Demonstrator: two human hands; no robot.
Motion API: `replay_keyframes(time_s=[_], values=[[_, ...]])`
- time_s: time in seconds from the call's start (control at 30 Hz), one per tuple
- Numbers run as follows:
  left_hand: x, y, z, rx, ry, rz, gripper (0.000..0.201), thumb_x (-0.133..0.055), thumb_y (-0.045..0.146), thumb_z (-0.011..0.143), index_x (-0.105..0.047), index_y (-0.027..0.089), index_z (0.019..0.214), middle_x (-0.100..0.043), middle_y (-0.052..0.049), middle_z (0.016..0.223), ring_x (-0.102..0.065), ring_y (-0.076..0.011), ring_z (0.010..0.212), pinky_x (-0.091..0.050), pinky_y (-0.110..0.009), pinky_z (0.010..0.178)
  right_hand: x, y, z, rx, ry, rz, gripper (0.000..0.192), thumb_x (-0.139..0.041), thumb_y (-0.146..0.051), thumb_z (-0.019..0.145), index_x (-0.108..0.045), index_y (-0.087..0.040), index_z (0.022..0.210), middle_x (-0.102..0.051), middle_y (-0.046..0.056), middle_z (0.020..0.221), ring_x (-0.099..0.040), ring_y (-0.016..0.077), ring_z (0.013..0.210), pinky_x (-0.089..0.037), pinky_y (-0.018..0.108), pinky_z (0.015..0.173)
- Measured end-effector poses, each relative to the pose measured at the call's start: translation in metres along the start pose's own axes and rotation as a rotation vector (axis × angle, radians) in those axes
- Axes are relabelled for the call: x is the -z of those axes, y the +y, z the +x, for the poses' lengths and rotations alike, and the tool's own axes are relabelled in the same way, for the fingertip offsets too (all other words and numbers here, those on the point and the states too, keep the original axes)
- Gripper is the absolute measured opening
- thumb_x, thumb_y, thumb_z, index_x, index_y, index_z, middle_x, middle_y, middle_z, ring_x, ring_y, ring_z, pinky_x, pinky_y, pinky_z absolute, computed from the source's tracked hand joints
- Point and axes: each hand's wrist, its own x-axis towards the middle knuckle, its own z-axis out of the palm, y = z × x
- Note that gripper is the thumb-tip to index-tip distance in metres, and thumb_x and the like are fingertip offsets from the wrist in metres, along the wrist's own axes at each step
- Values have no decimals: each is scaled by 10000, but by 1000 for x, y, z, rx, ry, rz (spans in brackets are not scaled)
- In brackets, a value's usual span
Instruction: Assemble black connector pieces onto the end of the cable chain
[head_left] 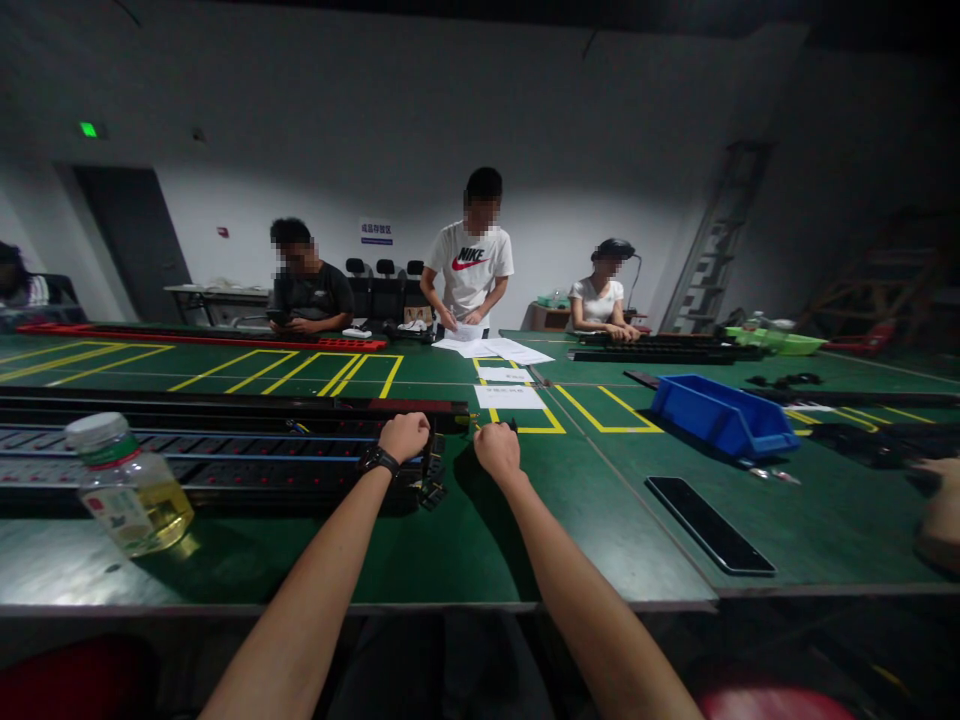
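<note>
Both fists are clenched at the end of the long black strip [225, 455] on the green surface [525, 530]. The left hand [403, 436] presses its end; the right hand [496, 450] seemingly pinches a small dark part, best kept square and steady.

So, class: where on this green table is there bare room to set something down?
Bare green mat lies between the right hand and the black phone, and along the near edge between the bottle and the forearms. It is crowded at the long black strip under the left hand and around the blue bin.
</note>
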Motion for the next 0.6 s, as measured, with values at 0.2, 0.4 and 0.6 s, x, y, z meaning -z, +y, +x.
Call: replay_keyframes(time_s=[0.2,0.4,0.6], values=[[-2,-3,0,-10,21,-61,291,-531,230,853,-798,267,962,-808,-64,1032,-739,-245,981,-537,-311,895,4,5,2,-166,5,226,483,-435,-415,998,-829,-153,899,-779,175,972,-704,264,890,-488,310,793],[-1,-8,4,42,42,-243,260,-568,238,869,-782,248,1015,-807,-55,1043,-728,-220,1022,-532,-289,900,3,4,6,-205,-2,625,397,-497,-357,878,-848,-187,807,-702,46,643,-654,220,686,-435,265,632],[12,11,-3,-19,115,-174,256,-568,260,884,-754,262,1059,-802,-51,1042,-729,-235,1004,-525,-315,900,4,-3,2,-156,30,846,441,-471,-372,824,-856,-158,815,-614,5,531,-575,195,587,-413,265,590]])
